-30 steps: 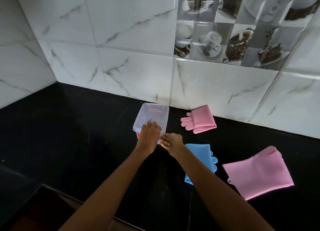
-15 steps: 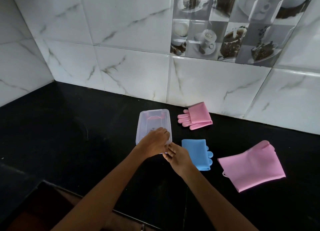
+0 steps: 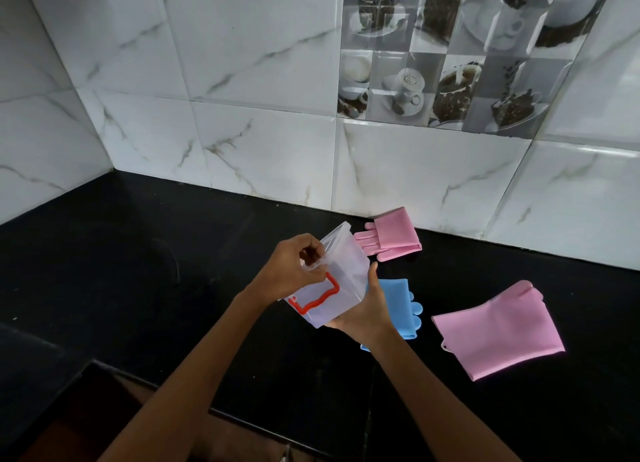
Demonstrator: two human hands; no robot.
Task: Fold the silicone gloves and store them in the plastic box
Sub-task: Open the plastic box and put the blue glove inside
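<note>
Right now you've got the plastic box (image 3: 329, 281) lifted off the desk (image 3: 138, 288) and tipped on its side, so the step in hand looks like getting the lid (image 3: 332, 245) off. Your right hand (image 3: 363, 309) is cupped under the box's near end, thumb up along its 3 o'clock side, fingers curled around the base. Your left hand (image 3: 294, 271) is pinched shut on the lid's edge up at the box's 11 o'clock corner. I'd say keep that right hand firm and peel from the corner instead of yanking the whole lid at once, since thin clear plastic like this tends to flex and then pop loose. The red seal ring (image 3: 317, 300) shows through the wall, and I can't tell if it's seated in the lid or in the rim, so watch that it doesn't fall out. Once it's open, set the box down at 9 o'clock of the gloves, where the desk is bare, and park the lid close by. The gloves are all on the desk: a folded pink glove (image 3: 393, 234) near the tiled wall (image 3: 263, 143) at 12 o'clock of your hands, a folded blue glove (image 3: 398, 302) just beside your right wrist, partly hidden by it, and an unfolded pink glove (image 3: 498, 328) flat at 3 o'clock. That last one needs folding before anything goes in.
</note>
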